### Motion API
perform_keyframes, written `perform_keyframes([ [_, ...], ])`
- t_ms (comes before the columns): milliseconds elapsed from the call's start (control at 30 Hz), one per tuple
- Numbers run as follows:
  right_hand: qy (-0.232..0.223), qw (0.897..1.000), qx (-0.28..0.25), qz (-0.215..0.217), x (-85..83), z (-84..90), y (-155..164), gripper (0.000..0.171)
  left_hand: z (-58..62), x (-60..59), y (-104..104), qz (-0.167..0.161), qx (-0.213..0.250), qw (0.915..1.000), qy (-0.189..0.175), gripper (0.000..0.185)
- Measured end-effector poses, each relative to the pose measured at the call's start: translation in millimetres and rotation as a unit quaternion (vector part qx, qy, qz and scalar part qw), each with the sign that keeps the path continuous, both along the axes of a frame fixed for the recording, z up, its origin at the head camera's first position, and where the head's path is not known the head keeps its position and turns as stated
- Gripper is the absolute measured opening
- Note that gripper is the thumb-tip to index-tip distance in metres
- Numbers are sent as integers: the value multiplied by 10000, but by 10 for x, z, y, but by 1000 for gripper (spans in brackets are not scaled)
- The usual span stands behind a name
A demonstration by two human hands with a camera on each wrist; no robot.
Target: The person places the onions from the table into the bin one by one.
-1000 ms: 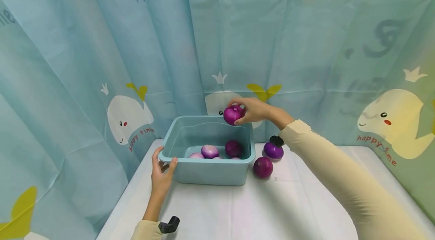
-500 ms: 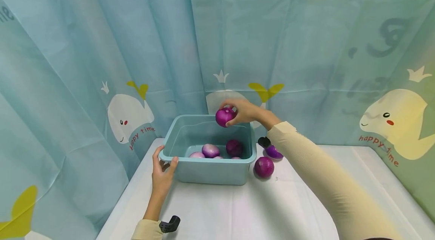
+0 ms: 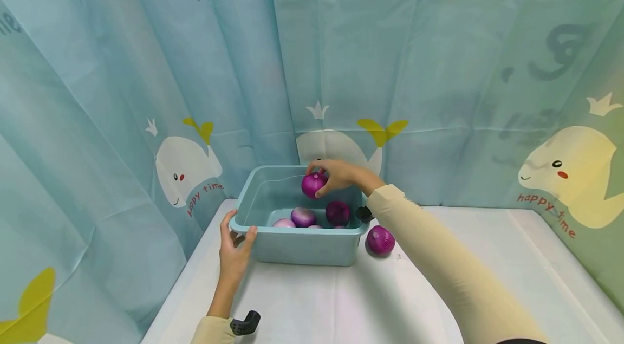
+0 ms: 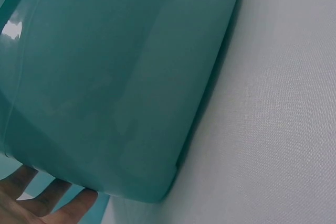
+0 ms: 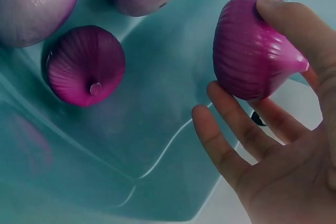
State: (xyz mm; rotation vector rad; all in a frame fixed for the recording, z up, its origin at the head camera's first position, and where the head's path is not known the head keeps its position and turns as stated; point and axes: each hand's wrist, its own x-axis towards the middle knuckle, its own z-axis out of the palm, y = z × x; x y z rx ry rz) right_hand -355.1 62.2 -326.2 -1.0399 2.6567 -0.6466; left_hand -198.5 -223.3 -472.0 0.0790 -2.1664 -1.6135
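Red onion [image 3: 313, 184] held above the interior of the teal plastic bin [image 3: 297, 249], near the bin's far right corner. The right hand [image 3: 336, 175] forms the grip: thumb over the onion's top, fingers [image 5: 231, 124] curved under its rounded flank, closed only as far as the bulb's width and enclosing nothing else. The onion appears firm and moderately light, with a smooth, glossy skin that is probably somewhat slippery; its papery outer layer may flake, and the tapered tip offers little purchase, so the broad middle of the bulb seems the soundest place to take hold (as the fingers do here). Inside the bin, below the held onion, lie several more onions, among them a dark purple one [image 5: 84, 66] and a paler one [image 3: 303, 216]. A further red onion [image 3: 381, 240] rests on the white tabletop [image 3: 439, 279] just beside the bin's right wall. The left hand [image 3: 233, 249] grips the bin's near left corner, thumb over the rim and fingers [image 4: 50, 203] against the outer wall. A whale-printed curtain [image 3: 185, 170] hangs behind the bin.
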Motion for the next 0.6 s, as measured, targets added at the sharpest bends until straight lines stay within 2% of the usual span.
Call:
perform_keyframes([
  [600,-94,9999,-77,-40,64,-20,-64,57,12,26,9,-102,54,9999,63,70],
])
